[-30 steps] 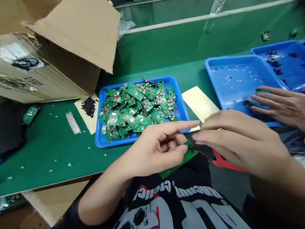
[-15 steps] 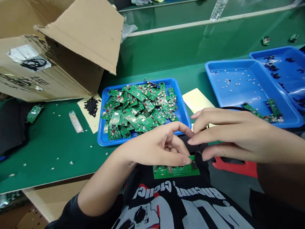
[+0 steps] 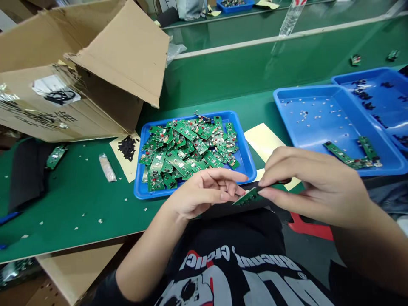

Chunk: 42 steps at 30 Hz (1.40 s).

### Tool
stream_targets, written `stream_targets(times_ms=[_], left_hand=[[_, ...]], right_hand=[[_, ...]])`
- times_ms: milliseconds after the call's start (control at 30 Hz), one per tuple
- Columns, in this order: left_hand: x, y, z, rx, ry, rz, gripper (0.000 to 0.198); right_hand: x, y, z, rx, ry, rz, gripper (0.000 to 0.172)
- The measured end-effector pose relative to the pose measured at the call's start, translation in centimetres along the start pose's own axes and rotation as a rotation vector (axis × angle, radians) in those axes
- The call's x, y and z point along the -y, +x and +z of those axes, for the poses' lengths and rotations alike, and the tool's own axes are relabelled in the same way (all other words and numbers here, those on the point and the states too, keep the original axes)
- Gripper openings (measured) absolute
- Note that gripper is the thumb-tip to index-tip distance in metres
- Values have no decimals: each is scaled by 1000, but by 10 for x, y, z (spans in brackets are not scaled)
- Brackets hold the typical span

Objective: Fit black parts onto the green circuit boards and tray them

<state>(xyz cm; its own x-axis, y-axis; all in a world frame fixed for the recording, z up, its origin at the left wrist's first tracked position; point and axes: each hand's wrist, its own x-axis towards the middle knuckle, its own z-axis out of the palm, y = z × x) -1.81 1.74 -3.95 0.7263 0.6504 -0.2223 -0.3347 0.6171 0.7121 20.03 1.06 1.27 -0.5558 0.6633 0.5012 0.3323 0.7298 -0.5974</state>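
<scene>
A green circuit board is held tilted in front of my chest, seen nearly edge-on. My right hand pinches its right end between thumb and fingers, which hide that end. At the board's left end is my left hand, its index finger stretched out and its thumb apart from the board. One or two of its fingertips lie against or just behind the board; which, I cannot tell. Just beyond my hands stands a blue tray heaped with green circuit boards.
At the left stands an open cardboard box. Small black parts lie on yellow paper, beside a clear packet. A second blue tray at the right holds tiny pale pieces and several boards. Behind it, another blue tray contains black parts.
The board has swung from lying flat under my left thumb to a tilted, nearly edge-on position. My right hand has taken its right end, and my left thumb has come off it.
</scene>
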Motion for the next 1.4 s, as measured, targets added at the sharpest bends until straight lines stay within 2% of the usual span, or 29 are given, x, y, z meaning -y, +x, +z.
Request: stream_targets(times_ms=[167,233,300,367,400,467,567,633,700,833,1000,1200,1400], left_hand=[[14,3,1,-113,-17,116,56],[18,1,2,-137,-30,103,70],[24,-4,5,-250,-101,56,64],[32,-11,12,-436,-102,86,40],[36,-14,18,-522,-30,154,31],[43,-19,29,-607,256,393,29],[45,-17,43,-626,738,726,46],[43,-10,46,-668,951,813,55],[39,-3,46,-701,1099,867,44],[34,0,41,-635,1243,958,21],[31,-5,36,-585,1191,928,8],[23,-12,26,-506,1250,1013,19],[19,-18,20,-465,1306,1105,17]], right_hand=[[-4,0,10,-65,55,60,8],[-3,0,11,-115,66,107,10],[-1,0,12,-179,71,161,11],[3,1,14,-229,69,212,12],[5,1,15,-241,65,235,12],[9,3,18,-248,35,268,14],[15,3,24,-252,-21,299,15],[19,3,27,-258,-34,309,15],[21,2,29,-249,-33,317,15],[21,1,27,-209,-39,308,14],[20,-1,20,-163,23,322,15],[18,-5,15,-68,96,403,14],[17,-7,14,-30,97,369,14]])
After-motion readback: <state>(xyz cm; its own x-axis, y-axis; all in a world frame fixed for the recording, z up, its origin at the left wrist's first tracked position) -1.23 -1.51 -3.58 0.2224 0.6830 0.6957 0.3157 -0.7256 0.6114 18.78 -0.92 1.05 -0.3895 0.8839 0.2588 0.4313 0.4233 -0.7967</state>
